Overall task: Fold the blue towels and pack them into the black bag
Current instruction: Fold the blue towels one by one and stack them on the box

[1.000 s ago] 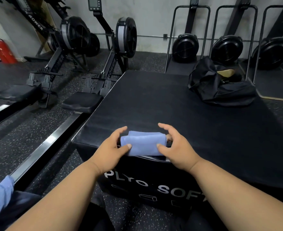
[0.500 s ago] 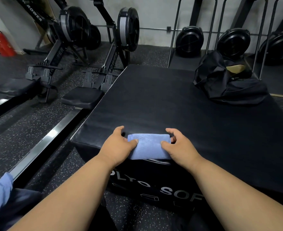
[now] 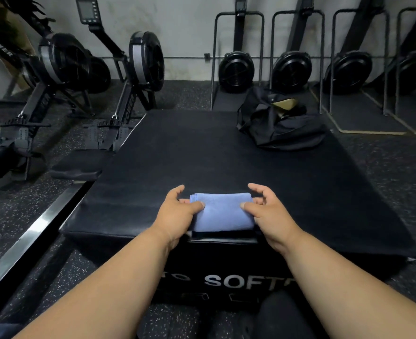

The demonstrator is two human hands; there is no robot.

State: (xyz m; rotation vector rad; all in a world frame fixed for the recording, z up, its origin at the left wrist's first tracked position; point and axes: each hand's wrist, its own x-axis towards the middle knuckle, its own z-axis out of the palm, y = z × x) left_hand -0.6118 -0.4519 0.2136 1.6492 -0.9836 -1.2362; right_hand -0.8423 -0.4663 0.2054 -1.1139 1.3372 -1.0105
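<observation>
A folded blue towel (image 3: 222, 211) is lying near the front edge of a black soft plyo box (image 3: 226, 162), whose padded top is serving as the counter, and it is sitting squarely between the two hands. The left hand (image 3: 177, 214) is holding the towel's left end, its thumb lying on top of the cloth and its fingers curling around the far side of that end. The right hand (image 3: 268, 211) is mirroring it at the right end, thumb pressing on the upper surface and fingers bending around the far edge, so both hands are pinching the small bundle from opposite sides. Both forearms are reaching in from the bottom of the view. The black bag (image 3: 279, 123) is resting on the far right corner of the box top, well apart from the towel, with its mouth gaping and a tan lining showing inside. Beyond the box, rowing machines (image 3: 133, 69) are standing on the speckled rubber floor (image 3: 18, 216) at the left, and more are stored upright along the back wall.
</observation>
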